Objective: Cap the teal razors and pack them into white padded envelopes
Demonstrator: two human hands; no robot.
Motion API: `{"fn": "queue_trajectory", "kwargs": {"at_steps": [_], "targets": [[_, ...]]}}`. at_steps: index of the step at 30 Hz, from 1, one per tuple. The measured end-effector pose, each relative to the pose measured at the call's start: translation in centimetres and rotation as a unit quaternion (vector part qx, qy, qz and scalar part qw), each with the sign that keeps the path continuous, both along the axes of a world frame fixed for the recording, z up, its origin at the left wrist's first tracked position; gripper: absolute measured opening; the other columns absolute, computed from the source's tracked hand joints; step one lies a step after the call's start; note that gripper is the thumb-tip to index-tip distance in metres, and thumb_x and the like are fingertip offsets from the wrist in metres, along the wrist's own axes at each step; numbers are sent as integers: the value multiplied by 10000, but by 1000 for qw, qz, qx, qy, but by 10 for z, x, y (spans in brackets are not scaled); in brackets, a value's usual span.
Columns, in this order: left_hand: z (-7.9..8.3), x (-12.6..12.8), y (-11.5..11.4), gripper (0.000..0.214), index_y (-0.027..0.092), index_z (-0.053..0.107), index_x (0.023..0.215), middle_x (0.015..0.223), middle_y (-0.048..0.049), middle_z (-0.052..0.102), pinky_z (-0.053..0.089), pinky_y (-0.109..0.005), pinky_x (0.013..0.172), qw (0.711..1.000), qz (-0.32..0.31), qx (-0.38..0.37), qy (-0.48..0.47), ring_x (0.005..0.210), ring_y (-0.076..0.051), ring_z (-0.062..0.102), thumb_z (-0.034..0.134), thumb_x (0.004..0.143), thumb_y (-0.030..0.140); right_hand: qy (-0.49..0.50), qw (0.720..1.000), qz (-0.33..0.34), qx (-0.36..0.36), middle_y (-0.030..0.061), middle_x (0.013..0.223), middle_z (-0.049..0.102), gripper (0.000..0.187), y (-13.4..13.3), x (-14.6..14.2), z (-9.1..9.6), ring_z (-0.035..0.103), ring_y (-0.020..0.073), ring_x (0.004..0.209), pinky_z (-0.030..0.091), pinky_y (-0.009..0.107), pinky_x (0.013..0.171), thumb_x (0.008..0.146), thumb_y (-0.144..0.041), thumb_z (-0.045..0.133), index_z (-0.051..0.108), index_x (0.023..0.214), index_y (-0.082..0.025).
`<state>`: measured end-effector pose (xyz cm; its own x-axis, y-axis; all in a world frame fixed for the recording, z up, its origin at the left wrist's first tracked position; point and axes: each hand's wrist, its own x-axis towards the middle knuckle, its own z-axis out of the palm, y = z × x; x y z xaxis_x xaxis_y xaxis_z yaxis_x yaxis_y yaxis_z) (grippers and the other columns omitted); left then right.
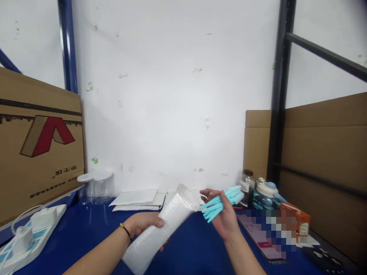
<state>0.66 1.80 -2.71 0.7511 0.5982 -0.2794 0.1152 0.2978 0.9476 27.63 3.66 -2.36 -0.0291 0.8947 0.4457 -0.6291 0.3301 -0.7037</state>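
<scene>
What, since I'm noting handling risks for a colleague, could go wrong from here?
The turquoise strips fan out unevenly from the right hand, so a few might slip loose.

The white plastic package slants in the left hand, its upper end close to the strips in view; the two could bump.

A dark-lidded jar stands beyond the right hand; a wide swing might knock it, though the gap is hard to judge.

A long white pack (157, 237), wrapped in clear film, tilts up to the right. Turquoise strips (214, 207), loosely bunched, are just beside its upper end.
</scene>
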Motion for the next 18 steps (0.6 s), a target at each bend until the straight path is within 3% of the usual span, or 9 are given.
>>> {"fn": "queue_trajectory", "kwargs": {"at_steps": [3,7,11,18], "targets": [[-13,30,4,551,92,623,922,726,-67,615,461,-351,643,996,-72,-53,-18,673,-198,579,731,517,449,53,999,-6,2,20,956,655,343,1,14,8,551,242,1043,374,432,941,829,-524,453,667,737,-271],[-14,53,10,589,89,610,1009,743,-66,627,430,-320,624,992,-107,-65,-30,666,-188,565,712,551,444,58,998,1,3,18,999,646,332,3,20,8,535,233,1065,358,398,964,836,-507,457,682,787,-269],[-12,63,16,640,82,575,1081,771,-61,620,415,-307,663,989,-110,-84,-42,706,-179,555,711,563,432,-13,999,9,-34,62,1016,644,384,3,13,3,547,249,1010,401,367,892,800,-541,503,690,891,-218],[-26,76,8,627,87,517,1146,779,-51,555,387,-295,656,982,-90,-111,-127,705,-166,521,610,642,449,-166,976,127,-60,53,1119,620,540,-10,11,3,509,252,1086,374,348,923,687,-426,701,566,1172,-231]]}}
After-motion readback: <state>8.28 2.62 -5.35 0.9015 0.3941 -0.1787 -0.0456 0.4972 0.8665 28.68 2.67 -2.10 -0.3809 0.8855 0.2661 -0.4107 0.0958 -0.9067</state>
